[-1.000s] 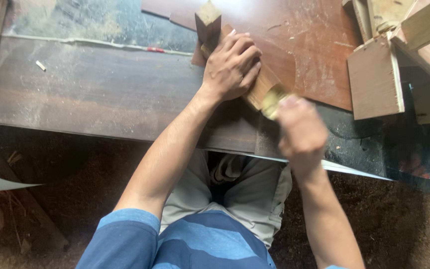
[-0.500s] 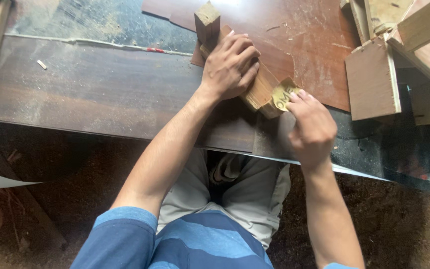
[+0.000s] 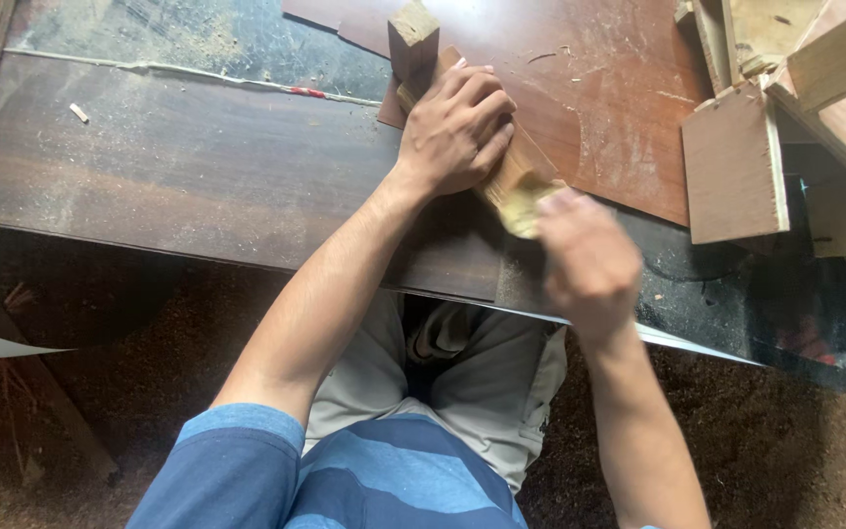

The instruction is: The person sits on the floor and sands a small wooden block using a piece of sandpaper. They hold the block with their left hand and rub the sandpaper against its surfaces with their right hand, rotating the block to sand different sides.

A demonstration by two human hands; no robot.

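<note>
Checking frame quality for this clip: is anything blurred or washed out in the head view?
Head view: the right hand is smeared by motion blur; the left hand on the wooden block is sharp; the reddish board shows mild glare near the top edge.

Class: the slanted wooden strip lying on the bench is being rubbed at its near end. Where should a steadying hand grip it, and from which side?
Probably mid-length on the wooden strip, palm pressing down from above, as the left hand does. It lies flat; its near end stays free for the blurred right hand.
</note>
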